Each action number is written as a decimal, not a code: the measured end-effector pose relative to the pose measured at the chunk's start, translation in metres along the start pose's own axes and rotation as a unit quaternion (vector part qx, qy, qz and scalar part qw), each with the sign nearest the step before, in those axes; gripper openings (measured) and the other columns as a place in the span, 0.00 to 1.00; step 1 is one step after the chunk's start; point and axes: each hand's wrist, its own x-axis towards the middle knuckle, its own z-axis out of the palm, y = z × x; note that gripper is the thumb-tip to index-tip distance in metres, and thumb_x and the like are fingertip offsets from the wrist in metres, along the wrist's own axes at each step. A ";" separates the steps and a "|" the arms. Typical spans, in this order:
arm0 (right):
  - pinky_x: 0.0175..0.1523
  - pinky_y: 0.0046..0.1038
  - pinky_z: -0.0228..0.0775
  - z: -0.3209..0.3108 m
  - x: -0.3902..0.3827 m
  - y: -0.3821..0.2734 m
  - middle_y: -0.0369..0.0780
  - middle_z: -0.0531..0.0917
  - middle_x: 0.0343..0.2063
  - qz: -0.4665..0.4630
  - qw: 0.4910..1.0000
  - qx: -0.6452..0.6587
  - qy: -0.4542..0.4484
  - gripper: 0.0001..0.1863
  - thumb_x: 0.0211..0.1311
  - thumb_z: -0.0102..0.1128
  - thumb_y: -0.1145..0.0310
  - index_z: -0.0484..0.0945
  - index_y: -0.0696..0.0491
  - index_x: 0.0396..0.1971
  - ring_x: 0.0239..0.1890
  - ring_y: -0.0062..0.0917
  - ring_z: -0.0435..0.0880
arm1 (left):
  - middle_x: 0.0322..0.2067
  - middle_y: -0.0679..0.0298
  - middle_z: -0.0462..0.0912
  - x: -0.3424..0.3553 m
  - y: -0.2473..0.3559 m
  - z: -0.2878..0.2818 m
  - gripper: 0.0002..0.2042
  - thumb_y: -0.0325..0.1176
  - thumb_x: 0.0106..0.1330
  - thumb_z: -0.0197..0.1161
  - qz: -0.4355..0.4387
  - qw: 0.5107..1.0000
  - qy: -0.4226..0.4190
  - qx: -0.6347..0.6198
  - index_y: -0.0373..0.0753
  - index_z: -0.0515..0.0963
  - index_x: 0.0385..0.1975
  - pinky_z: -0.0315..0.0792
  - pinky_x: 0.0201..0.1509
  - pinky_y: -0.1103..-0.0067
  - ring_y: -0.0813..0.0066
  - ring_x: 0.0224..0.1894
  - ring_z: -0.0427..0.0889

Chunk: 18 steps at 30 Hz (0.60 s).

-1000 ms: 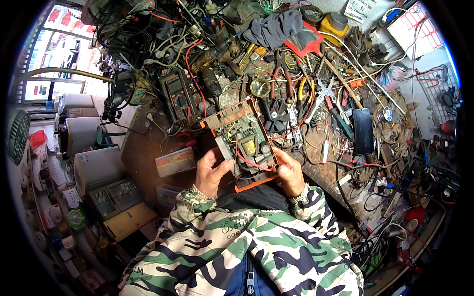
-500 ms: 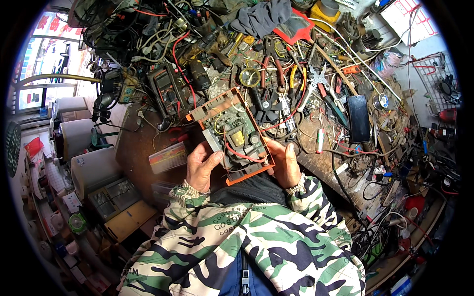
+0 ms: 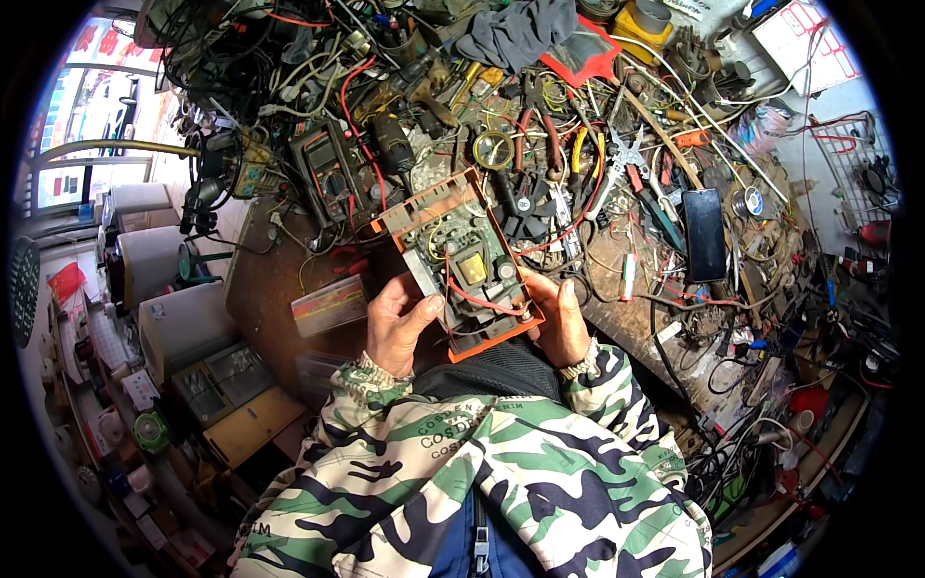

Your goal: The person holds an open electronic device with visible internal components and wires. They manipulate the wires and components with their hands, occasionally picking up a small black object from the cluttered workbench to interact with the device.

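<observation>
Between my two hands I hold an orange-framed circuit board [image 3: 453,246], tilted over the front edge of the bench. On it are a yellow-topped transformer [image 3: 472,269], a silver heat sink along the left side and a thick red wire looping across the lower part. My left hand [image 3: 400,323] grips the left edge, thumb on top and fingers underneath. At the lower right edge, my right hand [image 3: 559,323] is closed on the frame with its thumb raised; some of its fingers are hidden behind the frame.
A multimeter [image 3: 330,178] lies beyond the board's left side. Pliers [image 3: 626,159], a black phone [image 3: 704,234], a magnifying lens [image 3: 493,150] and tangled wires crowd the bench. Left of me are a clear plastic box [image 3: 330,306] and grey appliances [image 3: 193,328].
The board and both hands sit very slightly further right in the picture, as does the bench behind them. My grip looks the same.
</observation>
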 end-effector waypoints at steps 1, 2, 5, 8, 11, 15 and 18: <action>0.33 0.18 0.61 -0.001 0.000 0.001 0.36 0.79 0.42 0.004 1.000 0.000 0.001 0.47 0.70 0.30 0.27 0.68 0.54 0.67 0.33 0.17 0.71 | 0.51 0.61 0.81 0.000 0.001 0.001 0.22 0.29 0.65 0.70 0.000 1.000 0.005 -0.002 0.30 0.73 0.57 0.75 0.58 0.77 0.78 0.50 0.80; 0.32 0.18 0.59 0.001 0.001 0.002 0.35 0.79 0.40 0.001 1.000 0.006 0.012 0.47 0.70 0.32 0.27 0.69 0.56 0.67 0.31 0.16 0.70 | 0.50 0.61 0.82 0.000 0.001 0.001 0.22 0.28 0.65 0.70 0.000 1.000 0.008 0.001 0.30 0.73 0.57 0.75 0.57 0.78 0.78 0.49 0.80; 0.29 0.17 0.55 0.006 0.003 -0.001 0.33 0.79 0.34 -0.003 1.000 0.011 0.025 0.49 0.70 0.36 0.28 0.69 0.61 0.65 0.28 0.13 0.67 | 0.48 0.61 0.83 0.001 0.000 0.003 0.22 0.27 0.64 0.71 0.007 1.000 0.018 0.005 0.30 0.74 0.56 0.77 0.53 0.78 0.79 0.46 0.81; 0.29 0.17 0.54 0.007 0.005 -0.004 0.32 0.78 0.32 -0.001 1.000 0.001 0.020 0.49 0.70 0.36 0.28 0.70 0.61 0.65 0.27 0.13 0.66 | 0.47 0.61 0.83 0.000 0.000 0.004 0.21 0.28 0.64 0.71 0.009 1.000 0.022 0.017 0.31 0.74 0.54 0.77 0.53 0.79 0.80 0.46 0.81; 0.28 0.17 0.54 0.007 0.006 0.001 0.32 0.77 0.32 0.015 0.998 0.016 0.057 0.49 0.69 0.36 0.28 0.71 0.61 0.64 0.27 0.13 0.67 | 0.52 0.60 0.81 -0.001 0.002 0.003 0.26 0.30 0.63 0.70 0.013 0.998 0.008 0.066 0.29 0.70 0.59 0.72 0.60 0.76 0.75 0.52 0.79; 0.43 0.22 0.66 -0.007 0.007 0.008 0.39 0.78 0.57 0.051 0.998 0.027 0.011 0.45 0.71 0.34 0.29 0.68 0.56 0.66 0.41 0.20 0.74 | 0.47 0.60 0.83 -0.002 0.006 0.010 0.25 0.29 0.61 0.73 0.048 0.994 0.015 0.094 0.29 0.71 0.55 0.77 0.51 0.79 0.78 0.45 0.82; 0.53 0.27 0.71 0.009 0.007 -0.003 0.40 0.77 0.59 0.020 0.998 0.056 -0.001 0.45 0.72 0.34 0.30 0.67 0.57 0.67 0.51 0.24 0.78 | 0.44 0.59 0.83 -0.003 0.009 0.015 0.24 0.28 0.60 0.75 0.064 0.993 0.015 0.101 0.29 0.71 0.53 0.80 0.47 0.80 0.79 0.42 0.83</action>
